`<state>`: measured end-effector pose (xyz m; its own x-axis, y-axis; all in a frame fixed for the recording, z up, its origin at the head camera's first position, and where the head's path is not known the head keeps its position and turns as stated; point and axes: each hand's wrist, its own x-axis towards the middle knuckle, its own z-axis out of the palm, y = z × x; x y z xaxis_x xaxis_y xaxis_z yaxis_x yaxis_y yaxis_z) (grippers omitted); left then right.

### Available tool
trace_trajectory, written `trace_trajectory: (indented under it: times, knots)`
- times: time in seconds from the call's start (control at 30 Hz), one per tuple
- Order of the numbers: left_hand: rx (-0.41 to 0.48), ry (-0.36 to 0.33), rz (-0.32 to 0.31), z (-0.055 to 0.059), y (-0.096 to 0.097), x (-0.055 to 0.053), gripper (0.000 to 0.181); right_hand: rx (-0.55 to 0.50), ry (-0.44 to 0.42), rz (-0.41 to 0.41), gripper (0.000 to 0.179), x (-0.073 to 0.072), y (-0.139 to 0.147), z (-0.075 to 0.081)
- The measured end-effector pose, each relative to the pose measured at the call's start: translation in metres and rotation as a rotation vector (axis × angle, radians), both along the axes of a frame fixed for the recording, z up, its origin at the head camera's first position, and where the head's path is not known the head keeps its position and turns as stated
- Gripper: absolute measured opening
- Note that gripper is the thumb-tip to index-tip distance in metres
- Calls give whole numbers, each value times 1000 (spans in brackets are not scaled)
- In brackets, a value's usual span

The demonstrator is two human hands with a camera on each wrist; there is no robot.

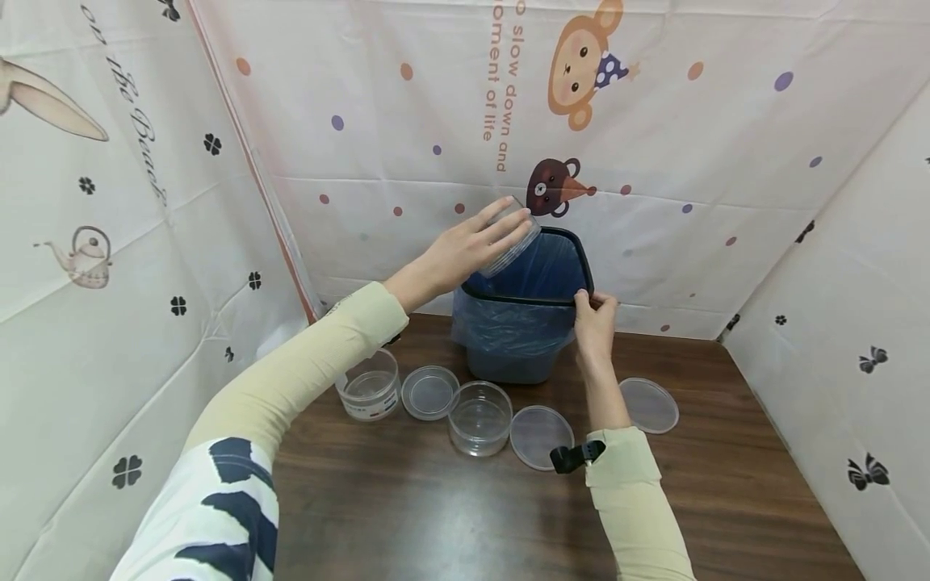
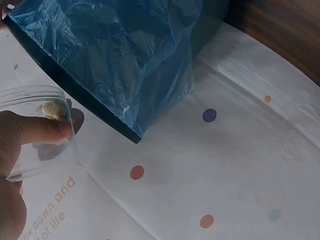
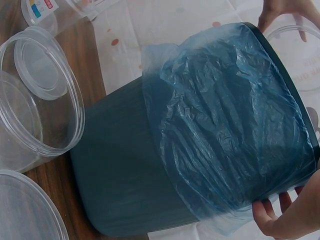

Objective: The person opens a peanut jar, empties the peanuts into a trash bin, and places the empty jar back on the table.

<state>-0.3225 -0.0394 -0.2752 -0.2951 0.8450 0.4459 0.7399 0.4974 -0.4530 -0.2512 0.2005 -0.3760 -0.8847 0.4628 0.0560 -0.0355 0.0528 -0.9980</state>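
Note:
My left hand point(image 1: 465, 252) grips a clear plastic tub point(image 1: 517, 254) and holds it tilted over the bin's left rim. Small yellowish-brown bits point(image 2: 54, 110) show through the tub's wall in the left wrist view, beside the thumb. Below stands a dark trash bin point(image 1: 517, 367), with a blue plastic bag point(image 1: 508, 327) folded over its black rim. At the bin's near right corner my right hand point(image 1: 597, 327) pinches the rim and the bag's edge, thumb on top. The bottom of the bin's inside is hidden.
Two open clear tubs stand in front of the bin, one with a label point(image 1: 372, 395) and one plain point(image 1: 479, 420). Clear lids lie on the wooden table: one between the tubs point(image 1: 430, 393), others to the right point(image 1: 541, 438). A printed cloth point(image 1: 654, 161) hangs close behind the bin.

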Motion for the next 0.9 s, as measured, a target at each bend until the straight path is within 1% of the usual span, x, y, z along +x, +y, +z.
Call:
trace_trajectory:
  times: [0.1, 0.23, 0.3, 0.33, 0.43, 0.57, 0.73, 0.83, 0.9]
  knots:
    - [-28, 30, 5, 0, 1, 1, 80, 3, 3, 2, 42, -1, 1, 0]
    - [-126, 132, 29, 0, 1, 1, 80, 8, 5, 1, 42, -1, 0, 1]
    - [-166, 173, 29, -1, 2, 0, 80, 5, 3, 2, 42, -1, 1, 0]
    - [-175, 186, 27, -2, 2, 0, 80, 4, 3, 0, 42, -1, 1, 0]
    - [-180, 189, 27, -3, 2, 1, 78, 2, 6, -5, 42, -2, 1, -1]
    - [-152, 170, 22, -3, 1, 2, 80, 6, 14, -14, 42, -2, 1, -1]
    - [-40, 103, 11, -3, -5, 2, 79, 5, 12, -13, 42, -2, 1, 0]
    - [49, 28, 12, -3, -9, 2, 79, 4, 7, -7, 42, -2, 1, 0]
    - [120, -43, 14, -2, -11, 3, 83, 0, 5, 1, 42, -1, 1, 0]
